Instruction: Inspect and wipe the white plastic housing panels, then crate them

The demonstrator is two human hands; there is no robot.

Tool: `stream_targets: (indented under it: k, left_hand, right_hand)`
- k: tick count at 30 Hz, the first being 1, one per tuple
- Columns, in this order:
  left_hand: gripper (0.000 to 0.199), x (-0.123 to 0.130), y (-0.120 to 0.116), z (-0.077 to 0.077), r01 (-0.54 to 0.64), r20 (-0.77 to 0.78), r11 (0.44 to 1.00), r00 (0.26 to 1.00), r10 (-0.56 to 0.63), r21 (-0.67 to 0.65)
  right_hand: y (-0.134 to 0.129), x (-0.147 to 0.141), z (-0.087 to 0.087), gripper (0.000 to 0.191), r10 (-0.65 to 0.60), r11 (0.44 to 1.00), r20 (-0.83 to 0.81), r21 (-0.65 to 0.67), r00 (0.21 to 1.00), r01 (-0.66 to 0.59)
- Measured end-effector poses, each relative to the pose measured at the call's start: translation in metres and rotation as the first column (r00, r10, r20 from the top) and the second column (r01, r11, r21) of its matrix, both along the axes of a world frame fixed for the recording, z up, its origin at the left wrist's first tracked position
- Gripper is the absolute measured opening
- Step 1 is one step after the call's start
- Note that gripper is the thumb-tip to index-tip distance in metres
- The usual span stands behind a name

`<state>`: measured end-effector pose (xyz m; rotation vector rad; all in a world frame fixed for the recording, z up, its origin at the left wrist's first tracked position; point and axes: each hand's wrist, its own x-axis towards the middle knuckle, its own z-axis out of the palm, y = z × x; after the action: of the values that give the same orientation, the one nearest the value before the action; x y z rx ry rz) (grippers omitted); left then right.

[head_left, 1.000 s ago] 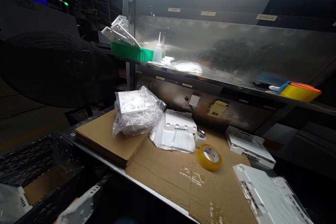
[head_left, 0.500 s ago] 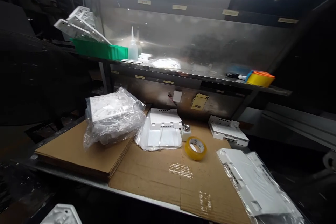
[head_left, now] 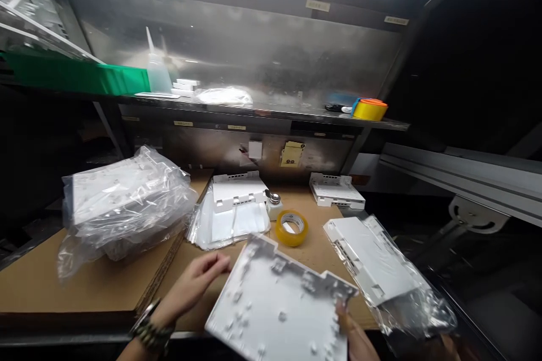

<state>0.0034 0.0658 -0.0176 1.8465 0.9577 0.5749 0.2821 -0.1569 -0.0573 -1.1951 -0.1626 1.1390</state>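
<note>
A white plastic housing panel [head_left: 282, 304], its studded inner face showing, is held up at a tilt over the front of the bench. My right hand [head_left: 358, 335] grips it by the right edge, fingers partly hidden behind it. My left hand [head_left: 197, 282], with a beaded bracelet at the wrist, is beside the panel's left edge. Its fingers are curled together and I see nothing in them; whether the fingertips touch the panel I cannot tell. Behind the panel lies a roll of yellow tape [head_left: 292, 228].
Bagged white panels [head_left: 122, 197] sit on stacked cardboard [head_left: 76, 287] at left. Another housing [head_left: 239, 190] rests on clear bags [head_left: 228, 228], beside a small pump bottle [head_left: 273, 206]. At right are a housing [head_left: 336, 189] and a bagged panel [head_left: 372, 259]. A green bin [head_left: 122, 80] stands on the shelf.
Both hands have come into view, the right one holding a white panel raised over the bench. The camera view has shifted right and closer to the bench.
</note>
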Motion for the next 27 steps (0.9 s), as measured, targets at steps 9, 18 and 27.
stream_targets:
  k: [9,18,27]
  left_hand:
    - [0.026,0.077,0.093,-0.036,-0.026,-0.294,0.937,0.946,0.136,0.348]
    - [0.024,0.065,0.161,-0.028,-0.059,-0.284,0.981,0.952,0.11,0.183]
    - [0.037,0.066,0.131,-0.039,0.041,-0.237,0.94,0.971,0.043,0.337]
  right_hand:
    - [-0.028,0.039,0.032,0.096,-0.312,0.94,-0.199,0.077,0.929,0.332]
    - [-0.036,0.049,0.02,0.096,-0.317,0.943,-0.212,0.036,0.924,0.331]
    - [-0.045,0.057,-0.009,0.096,-0.29,0.956,-0.084,-0.067,0.953,0.285]
